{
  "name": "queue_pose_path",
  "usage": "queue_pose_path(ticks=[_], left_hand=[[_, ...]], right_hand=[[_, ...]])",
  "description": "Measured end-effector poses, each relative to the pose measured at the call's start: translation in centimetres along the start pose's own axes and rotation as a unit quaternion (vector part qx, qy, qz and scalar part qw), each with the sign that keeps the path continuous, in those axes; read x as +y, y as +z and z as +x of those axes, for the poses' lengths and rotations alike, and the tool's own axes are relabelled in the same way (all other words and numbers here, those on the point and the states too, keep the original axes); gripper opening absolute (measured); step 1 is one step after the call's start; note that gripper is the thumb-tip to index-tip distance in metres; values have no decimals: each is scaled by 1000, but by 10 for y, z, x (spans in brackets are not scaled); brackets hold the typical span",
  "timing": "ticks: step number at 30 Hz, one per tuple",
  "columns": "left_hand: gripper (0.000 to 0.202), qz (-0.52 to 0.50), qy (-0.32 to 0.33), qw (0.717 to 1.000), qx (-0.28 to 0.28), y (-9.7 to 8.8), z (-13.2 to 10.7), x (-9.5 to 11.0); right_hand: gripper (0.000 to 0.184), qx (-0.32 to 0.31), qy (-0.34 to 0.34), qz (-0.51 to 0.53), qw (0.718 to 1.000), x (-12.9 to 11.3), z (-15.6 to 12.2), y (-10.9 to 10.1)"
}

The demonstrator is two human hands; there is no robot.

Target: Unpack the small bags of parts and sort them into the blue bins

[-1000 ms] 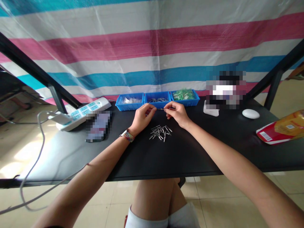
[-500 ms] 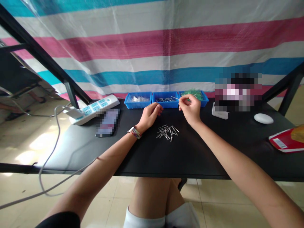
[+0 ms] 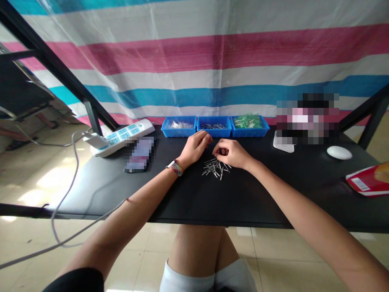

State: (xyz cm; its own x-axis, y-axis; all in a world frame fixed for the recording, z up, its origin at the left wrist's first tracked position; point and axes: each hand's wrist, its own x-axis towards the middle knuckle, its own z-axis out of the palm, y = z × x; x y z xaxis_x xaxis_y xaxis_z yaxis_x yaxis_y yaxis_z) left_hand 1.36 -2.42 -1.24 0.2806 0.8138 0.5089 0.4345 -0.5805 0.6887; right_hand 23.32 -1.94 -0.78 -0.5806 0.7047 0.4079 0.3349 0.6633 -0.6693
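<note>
A loose pile of thin silver metal pins, which look like blind rivets, lies on the black table. My right hand is just above the pile's far right side, thumb and fingers pinched together. What the pinch holds, if anything, is hidden. My left hand rests to the left of the pile, fingers curled inward; its fingertips and anything in them cannot be made out. Behind the hands, the middle blue bin contains more such pins.
The left blue bin holds clear pieces, the right one green pieces. A power strip and phone lie left. A white case, white mouse-like object and red packet are right. A cable hangs left.
My right hand has come down and left from beside the bins to the pile. The thin pin that showed in its fingers is no longer visible. My left hand has stayed put.
</note>
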Motion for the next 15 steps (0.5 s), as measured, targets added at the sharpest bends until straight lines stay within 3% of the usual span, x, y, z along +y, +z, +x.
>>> queue_pose_path(ticks=[9, 15], left_hand=[[50, -18, -8, 1000, 3, 1, 1, 6], [46, -18, -14, 1000, -4, 0, 2, 6]], right_hand=[[14, -50, 2, -3, 999, 7, 0, 2], [1, 6, 71, 134, 989, 13, 3, -2]])
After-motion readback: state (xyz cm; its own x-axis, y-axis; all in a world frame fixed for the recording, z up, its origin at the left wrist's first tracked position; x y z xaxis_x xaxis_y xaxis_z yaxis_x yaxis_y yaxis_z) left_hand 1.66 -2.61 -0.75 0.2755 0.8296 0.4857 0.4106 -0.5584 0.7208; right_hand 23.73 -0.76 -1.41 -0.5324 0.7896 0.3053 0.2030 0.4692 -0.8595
